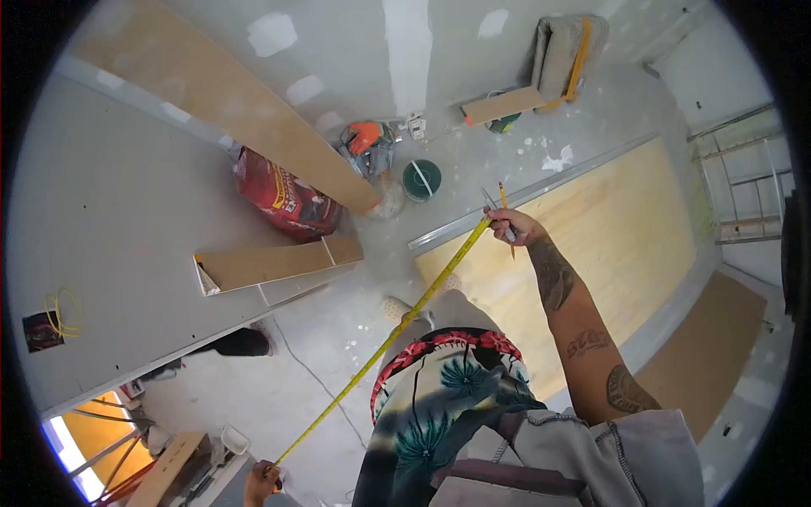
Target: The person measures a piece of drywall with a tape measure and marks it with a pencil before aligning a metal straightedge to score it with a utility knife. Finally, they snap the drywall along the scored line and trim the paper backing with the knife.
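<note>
A yellow tape measure [384, 348] stretches diagonally in front of my body. My right hand [515, 228], at the end of a tattooed arm, is closed on the upper end of its blade. An orange pencil [502, 193] sticks out from between the same fingers, beside a slim grey pointed tool [487, 198]. At the lower left, my left hand [260, 482] grips the other end of the tape, where an orange-and-dark case partly shows. Under my right hand lies a large plywood sheet [608, 220] with a grey metal profile along its far edge.
A red bag [283, 198] stands by leaning board strips [279, 266]. Beyond are a green bucket [421, 180], orange gloves [365, 137] on tools and a rolled grey bundle [562, 59]. A ladder [748, 177] is at right. Yellow wire [63, 313] hangs from a wall opening.
</note>
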A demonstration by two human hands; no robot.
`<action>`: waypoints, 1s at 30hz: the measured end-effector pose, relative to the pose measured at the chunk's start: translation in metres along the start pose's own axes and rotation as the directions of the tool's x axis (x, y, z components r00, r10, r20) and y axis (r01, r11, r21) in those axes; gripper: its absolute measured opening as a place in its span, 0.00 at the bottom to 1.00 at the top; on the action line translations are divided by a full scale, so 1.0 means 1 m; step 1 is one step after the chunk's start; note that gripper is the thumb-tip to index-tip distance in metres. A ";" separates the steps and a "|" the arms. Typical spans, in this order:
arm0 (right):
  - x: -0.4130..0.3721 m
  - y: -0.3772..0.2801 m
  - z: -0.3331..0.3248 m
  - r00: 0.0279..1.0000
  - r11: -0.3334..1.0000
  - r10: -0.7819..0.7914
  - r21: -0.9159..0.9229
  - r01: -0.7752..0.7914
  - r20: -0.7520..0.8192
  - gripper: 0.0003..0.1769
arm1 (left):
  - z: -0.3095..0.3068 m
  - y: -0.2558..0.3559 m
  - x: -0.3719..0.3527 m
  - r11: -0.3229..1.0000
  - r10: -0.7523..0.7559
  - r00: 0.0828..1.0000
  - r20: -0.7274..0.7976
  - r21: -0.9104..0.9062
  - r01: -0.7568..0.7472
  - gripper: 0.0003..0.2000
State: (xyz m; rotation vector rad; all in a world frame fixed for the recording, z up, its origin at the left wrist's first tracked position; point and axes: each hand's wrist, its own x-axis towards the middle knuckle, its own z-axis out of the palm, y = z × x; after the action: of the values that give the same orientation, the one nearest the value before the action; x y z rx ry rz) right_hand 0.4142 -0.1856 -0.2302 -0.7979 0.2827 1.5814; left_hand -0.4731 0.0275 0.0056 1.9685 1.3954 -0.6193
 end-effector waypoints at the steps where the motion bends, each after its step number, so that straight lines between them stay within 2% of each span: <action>1: 0.005 0.007 -0.009 0.994 1.000 0.008 -0.017 -0.010 -0.113 0.09 | -0.019 0.020 -0.008 0.989 -0.134 0.989 0.061 -0.052 0.137 0.09; 2: 0.008 0.011 -0.017 0.975 0.999 0.016 -0.037 -0.025 -0.223 0.08 | -0.036 0.045 -0.013 0.956 -0.263 0.957 0.124 -0.098 0.276 0.07; 3: 0.007 0.018 -0.021 0.950 0.994 0.019 -0.098 -0.052 -0.313 0.13 | -0.056 0.076 -0.012 0.978 -0.208 0.966 0.151 0.057 0.201 0.09; 4: 0.004 0.025 -0.033 0.950 0.993 0.038 -0.092 -0.070 -0.309 0.13 | -0.070 0.105 -0.006 0.972 -0.157 0.970 0.188 0.204 0.118 0.12; 6: -0.007 0.046 -0.071 0.919 0.866 -0.069 -0.481 -0.138 -0.387 0.18 | -0.076 0.122 0.010 0.922 -0.381 0.903 0.200 0.152 0.356 0.15; 7: -0.018 0.058 -0.082 0.907 0.819 -0.109 -0.554 -0.150 -0.407 0.21 | -0.079 0.147 0.019 0.931 -0.333 0.928 0.166 0.214 0.296 0.15; 8: -0.027 0.073 -0.095 0.884 0.792 -0.115 -0.579 -0.194 -0.454 0.21 | -0.081 0.174 0.031 0.932 -0.279 0.950 0.140 0.277 0.233 0.15; 10: -0.044 0.107 -0.137 0.832 0.692 -0.104 -0.641 -0.333 -0.545 0.20 | -0.077 0.198 0.065 0.887 -0.332 0.938 0.097 0.370 0.275 0.17; 11: -0.060 0.123 -0.149 0.827 0.655 -0.085 -0.657 -0.374 -0.556 0.19 | -0.068 0.194 0.085 0.871 -0.283 0.957 0.058 0.435 0.230 0.18; 13: -0.093 0.156 -0.152 0.801 0.683 -0.004 -0.587 -0.435 -0.598 0.17 | -0.053 0.198 0.129 0.799 -0.217 0.976 0.010 0.576 0.172 0.21; 14: -0.109 0.169 -0.153 0.758 0.644 0.075 -0.549 -0.533 -0.648 0.18 | -0.046 0.208 0.153 0.747 -0.206 0.979 0.000 0.647 0.157 0.22; 16: -0.144 0.194 -0.152 0.740 0.647 0.147 -0.502 -0.574 -0.656 0.17 | -0.033 0.224 0.201 0.677 -0.273 0.962 0.022 0.715 0.176 0.23; 18: -0.174 0.214 -0.141 0.707 0.675 0.135 -0.457 -0.579 -0.695 0.17 | -0.023 0.246 0.243 0.675 -0.318 0.947 -0.048 0.690 0.262 0.21; 19: -0.186 0.220 -0.141 0.690 0.692 0.136 -0.431 -0.580 -0.710 0.17 | -0.020 0.262 0.262 0.660 -0.362 0.932 -0.015 0.702 0.268 0.19; 22: -0.225 0.251 -0.132 0.664 0.791 0.014 -0.398 -0.465 -0.747 0.19 | -0.011 0.264 0.315 0.636 -0.323 0.946 -0.013 0.737 0.227 0.16; 24: -0.242 0.266 -0.119 0.610 0.840 -0.037 -0.355 -0.410 -0.792 0.20 | -0.014 0.258 0.347 0.608 -0.317 0.948 0.031 0.773 0.178 0.16; 26: -0.251 0.283 -0.103 0.595 0.865 -0.015 -0.309 -0.396 -0.804 0.20 | -0.021 0.245 0.368 0.591 -0.334 0.941 0.062 0.791 0.158 0.16; 28: -0.254 0.303 -0.089 0.583 0.880 0.032 -0.254 -0.402 -0.812 0.20 | -0.033 0.247 0.375 0.600 -0.294 0.956 -0.014 0.775 0.196 0.16; 30: -0.250 0.320 -0.076 0.593 0.881 0.049 -0.244 -0.405 -0.804 0.21 | -0.043 0.247 0.382 0.578 -0.302 0.953 0.011 0.797 0.174 0.16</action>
State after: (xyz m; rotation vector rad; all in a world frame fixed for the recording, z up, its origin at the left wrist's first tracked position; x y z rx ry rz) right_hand 0.1309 -0.4861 -0.2125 -1.8638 0.7341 1.4533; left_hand -0.1144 0.2472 -0.1725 2.3028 1.4297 -1.7373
